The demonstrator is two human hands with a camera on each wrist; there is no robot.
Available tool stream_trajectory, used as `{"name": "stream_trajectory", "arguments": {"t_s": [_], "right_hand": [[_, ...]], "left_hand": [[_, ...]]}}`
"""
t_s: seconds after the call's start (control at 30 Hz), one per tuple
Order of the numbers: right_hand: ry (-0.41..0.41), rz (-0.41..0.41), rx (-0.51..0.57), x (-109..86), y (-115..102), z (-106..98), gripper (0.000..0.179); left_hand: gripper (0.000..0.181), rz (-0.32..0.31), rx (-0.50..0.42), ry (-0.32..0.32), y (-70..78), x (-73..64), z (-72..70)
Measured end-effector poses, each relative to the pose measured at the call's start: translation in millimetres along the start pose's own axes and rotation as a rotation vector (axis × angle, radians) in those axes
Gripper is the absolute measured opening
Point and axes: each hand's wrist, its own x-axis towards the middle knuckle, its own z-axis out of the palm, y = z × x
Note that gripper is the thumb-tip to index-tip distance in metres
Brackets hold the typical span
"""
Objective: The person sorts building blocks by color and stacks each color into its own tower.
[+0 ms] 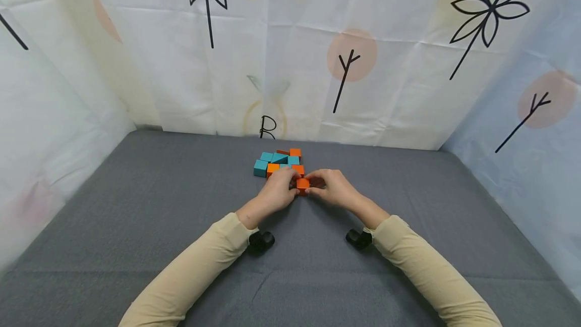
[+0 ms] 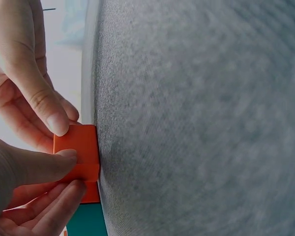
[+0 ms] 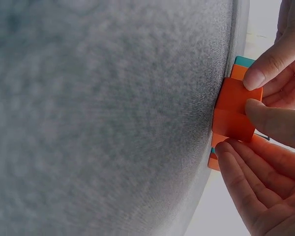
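Observation:
An orange-red block (image 1: pixel 302 184) stands on the grey cloth at the near right corner of a group of blocks. My left hand (image 1: pixel 278 188) holds it from the left side, the thumb on its near face in the left wrist view. From the right side my right hand (image 1: pixel 335 188) grips the same block (image 3: pixel 234 120), thumb on the near face and fingers beside it. Just behind, another orange block (image 1: pixel 297 169) shows between the fingertips. A teal block (image 2: pixel 88 220) sits low beside the held one in the left wrist view.
Behind the hands lie more blocks: a teal block (image 1: pixel 260 168) at the left, an orange one (image 1: pixel 273 168), a wedge-like teal one (image 1: pixel 279 158) and an orange one (image 1: pixel 295 152) at the back. Grey cloth (image 1: pixel 159 206) covers the table, with patterned curtains (image 1: pixel 299 79) around it.

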Motion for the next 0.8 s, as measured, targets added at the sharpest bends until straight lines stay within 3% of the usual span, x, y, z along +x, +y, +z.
{"name": "stream_trajectory", "arguments": {"t_s": [0.8], "right_hand": [[0.019,0.062,0.028,-30.4,7,-18,0.033]], "left_hand": [[0.025,0.099,-0.079,-0.010,22.7,2.2,11.9]]}}
